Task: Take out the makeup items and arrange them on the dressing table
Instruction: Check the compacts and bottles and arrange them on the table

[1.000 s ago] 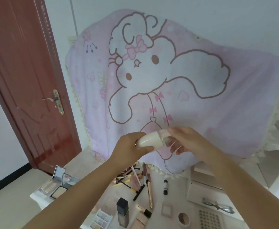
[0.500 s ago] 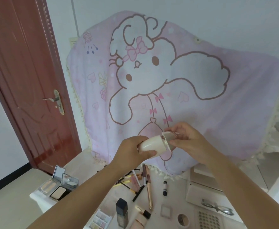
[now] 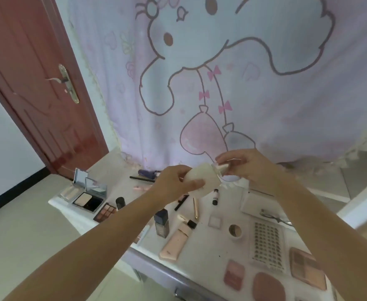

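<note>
Cream bottle [image 3: 202,181] above the desk [image 3: 202,253]: left hand [image 3: 176,183] grips its body, right hand [image 3: 245,164] pinches its clear cap [image 3: 220,170], seemingly to open it.

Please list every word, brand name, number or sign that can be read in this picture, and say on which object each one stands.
No text is readable here.
Pink tube: no print can be made out.
Dark bottle: any label is too blurred to read.
White container, in the left hand and right hand: no lettering shows.
Cloth: a cartoon drawing only.
</note>
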The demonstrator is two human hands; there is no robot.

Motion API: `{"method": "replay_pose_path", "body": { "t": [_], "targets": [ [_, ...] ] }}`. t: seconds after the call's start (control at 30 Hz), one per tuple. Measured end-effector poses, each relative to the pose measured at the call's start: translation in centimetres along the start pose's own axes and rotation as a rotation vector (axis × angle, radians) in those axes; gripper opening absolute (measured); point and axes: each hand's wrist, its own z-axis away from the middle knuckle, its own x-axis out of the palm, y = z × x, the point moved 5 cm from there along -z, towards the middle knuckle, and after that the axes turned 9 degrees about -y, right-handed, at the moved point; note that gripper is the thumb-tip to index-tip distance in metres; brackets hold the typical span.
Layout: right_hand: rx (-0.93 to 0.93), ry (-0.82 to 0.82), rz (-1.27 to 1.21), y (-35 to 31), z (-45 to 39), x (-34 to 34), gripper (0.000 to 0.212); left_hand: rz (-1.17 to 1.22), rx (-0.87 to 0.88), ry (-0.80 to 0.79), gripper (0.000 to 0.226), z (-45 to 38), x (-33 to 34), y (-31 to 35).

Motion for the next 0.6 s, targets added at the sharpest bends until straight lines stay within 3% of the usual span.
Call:
{"method": "replay_pose_path", "body": {
  "t": [0.13,0.23,0.33,0.47,0.6],
  "targets": [
    [0.154,-0.041,-0.168,5.4,0.1,2.4,0.055,0.195,-0.196,-0.094,0.023,0.8,2.9,-5.4],
    [0.269,-0.070,-0.257,10.1,0.5,4.4,0.042,0.398,-0.376,-0.102,0.024,2.1,5.3,-9.8],
    [0.391,-0.097,-0.180,15.4,1.2,6.5,0.027,0.570,-0.563,-0.116,0.023,3.8,8.5,-14.4],
    [0.507,-0.232,0.030,20.7,1.9,9.1,0.025,0.655,-0.781,-0.044,0.034,6.1,11.8,-19.4],
    [0.543,-0.245,0.127,23.6,1.4,10.2,0.024,0.706,-0.850,0.004,0.027,6.4,13.4,-21.3]
  ]
}}
